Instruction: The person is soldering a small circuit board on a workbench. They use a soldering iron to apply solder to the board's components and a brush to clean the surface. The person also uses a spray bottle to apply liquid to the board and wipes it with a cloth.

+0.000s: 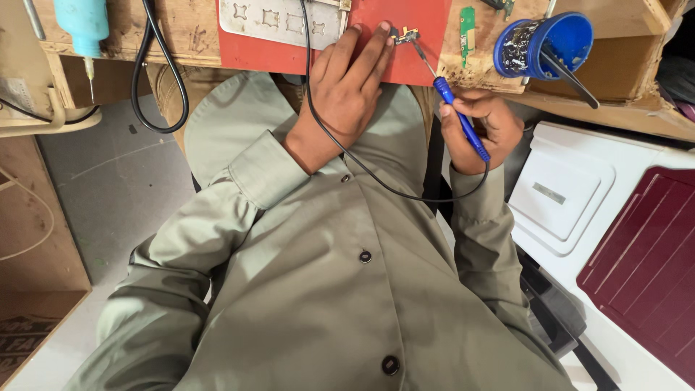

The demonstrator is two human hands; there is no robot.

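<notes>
Turquoise plastic catches the eye at the far left: a squeeze bottle [82, 23] with a needle tip hangs over the wooden bench [188, 32], beside a loop of black cable [161, 94]. Moving right, a red mat [257, 52] lies on the bench with a pale metal stencil plate [279, 18] on its far part. The person's left hand [346, 90] lies flat on the mat, fingers stretched out and loose, fingertips pinning a small brass-coloured circuit part [404, 34]. Right of it, the right hand [483, 130] is clenched round a blue-handled soldering iron [455, 108], its tip touching that part. Judging by this, the joint is being worked and is not finished. Further right lie a green circuit strip [468, 29] and a blue cup [546, 43] holding a dark tool, then a white lidded box [565, 192].
</notes>
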